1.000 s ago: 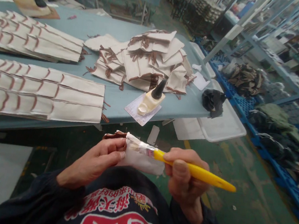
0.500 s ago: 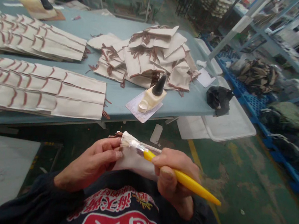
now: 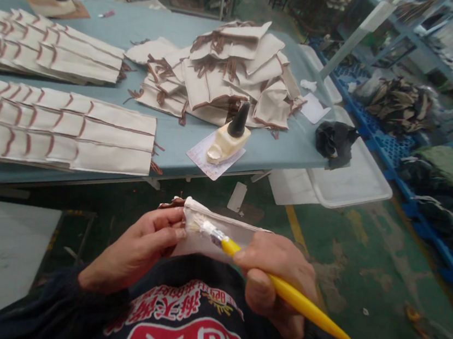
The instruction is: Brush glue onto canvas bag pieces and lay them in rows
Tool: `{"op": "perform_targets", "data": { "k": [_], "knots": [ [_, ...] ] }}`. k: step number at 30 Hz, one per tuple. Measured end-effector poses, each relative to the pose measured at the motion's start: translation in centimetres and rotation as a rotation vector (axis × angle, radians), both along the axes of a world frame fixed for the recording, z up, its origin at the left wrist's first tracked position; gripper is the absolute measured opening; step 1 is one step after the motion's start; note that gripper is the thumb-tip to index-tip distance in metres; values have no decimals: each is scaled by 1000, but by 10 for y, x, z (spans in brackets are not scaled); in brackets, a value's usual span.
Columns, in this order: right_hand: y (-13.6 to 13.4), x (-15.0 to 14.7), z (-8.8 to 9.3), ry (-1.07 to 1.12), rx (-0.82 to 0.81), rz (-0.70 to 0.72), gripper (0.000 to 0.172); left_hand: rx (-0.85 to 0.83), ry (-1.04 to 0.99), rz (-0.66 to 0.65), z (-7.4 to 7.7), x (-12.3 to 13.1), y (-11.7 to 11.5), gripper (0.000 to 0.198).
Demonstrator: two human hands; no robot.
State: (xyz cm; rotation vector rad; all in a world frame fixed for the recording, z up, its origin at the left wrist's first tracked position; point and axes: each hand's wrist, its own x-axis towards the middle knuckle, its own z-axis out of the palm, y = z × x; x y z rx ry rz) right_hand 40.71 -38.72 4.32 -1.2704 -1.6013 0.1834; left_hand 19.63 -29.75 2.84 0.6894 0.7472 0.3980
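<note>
Close to my chest, my left hand [image 3: 145, 245] pinches the left end of a cream fabric piece [image 3: 196, 245] with brown trim at its corner. My right hand [image 3: 276, 280] is closed around a paintbrush [image 3: 301, 302] with a yellow handle. Its pale bristles, coated in white paste, touch the inside face of the fabric just under the top edge. Part of the fabric's right side is hidden behind my right hand. Beyond, at the table's front edge, a cream bottle with a black nozzle [image 3: 230, 137] rests on a small card [image 3: 195, 154].
A blue-covered table [image 3: 174, 155] bears a loose heap of cream fabric pieces [image 3: 216, 83] and two overlapped rows, the nearer row [image 3: 114, 144] at left. A black bag [image 3: 335, 141] hangs at its right end beside a white tray [image 3: 357, 180]. Blue pallets [image 3: 380, 155] stand farther right.
My right hand and the brush have shifted right and slightly down, the bristles sliding off the top edge onto the inside face. More of the fabric's top edge shows.
</note>
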Motion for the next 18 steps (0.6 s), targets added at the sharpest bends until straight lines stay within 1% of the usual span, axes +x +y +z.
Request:
{"op": "perform_targets", "data": {
  "k": [3,5,7,8,10,12,15,18],
  "knots": [
    [20,-4,-1,13,69,59,26,70,18,-43,-2,6,-2,25],
    [35,-4,-8,21,105,87,25,111,22,-75,-3,10,-4,23],
    [42,-3,-15,63,97,84,24,135,19,-73,-4,11,-5,24],
    [42,-1,-18,104,85,48,25,147,22,-60,-5,12,-5,25],
    [38,4,-21,203,71,-70,26,180,42,-35,-7,11,-3,27],
    [31,10,-22,289,75,-161,29,252,77,-30,-10,10,-1,28],
    [22,20,-25,326,67,-161,29,428,163,-45,-13,9,0,29],
    [16,28,-30,263,20,-190,25,611,237,-70,-12,8,0,32]
  ]
}}
